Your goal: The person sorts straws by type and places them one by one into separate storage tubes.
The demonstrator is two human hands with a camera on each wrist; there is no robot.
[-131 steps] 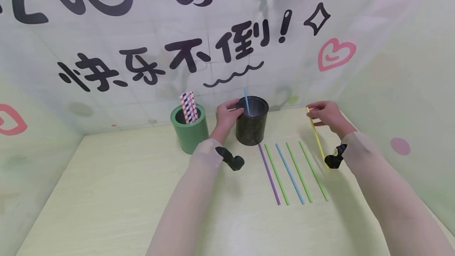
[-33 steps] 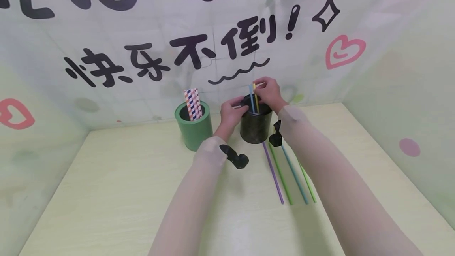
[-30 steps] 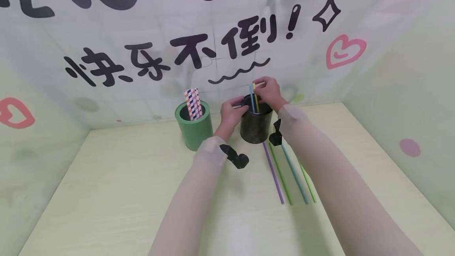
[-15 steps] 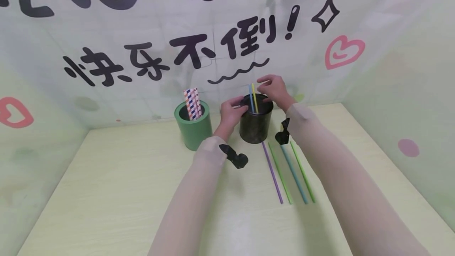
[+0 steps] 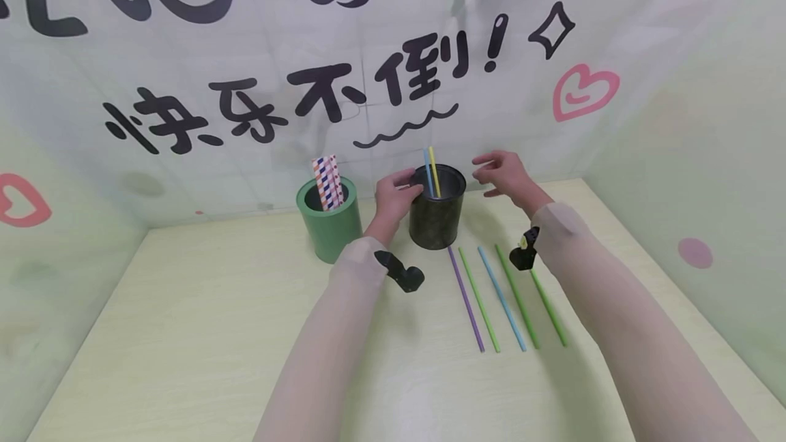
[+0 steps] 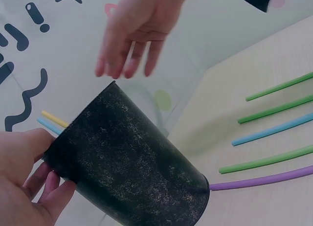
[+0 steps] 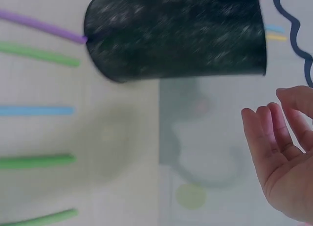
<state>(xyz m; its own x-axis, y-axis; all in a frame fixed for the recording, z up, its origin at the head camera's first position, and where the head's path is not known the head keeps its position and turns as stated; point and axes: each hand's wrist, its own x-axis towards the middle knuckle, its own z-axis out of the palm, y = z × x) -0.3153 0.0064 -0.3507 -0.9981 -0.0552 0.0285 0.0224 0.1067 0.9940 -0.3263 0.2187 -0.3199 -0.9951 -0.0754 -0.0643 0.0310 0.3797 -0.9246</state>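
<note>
My left hand grips the rim of a black cylindrical can; in the left wrist view its fingers press the outside near the top edge. A blue straw and a yellow straw stand in the can, leaning toward its left side. Right of the can, my right hand hangs above the table, fingers spread and holding nothing. On the table in front lie a purple straw, a blue straw and several green straws, roughly parallel.
Left of the black can stands a green can with several patterned paper straws in it. A pale wood table bears everything. Behind rises a white printed curtain, and a pale wall flanks the right side.
The yellow straw went from my right hand into the black can beside the blue straw. My right hand let go and moved away to the right. The left hand stayed on the can.
</note>
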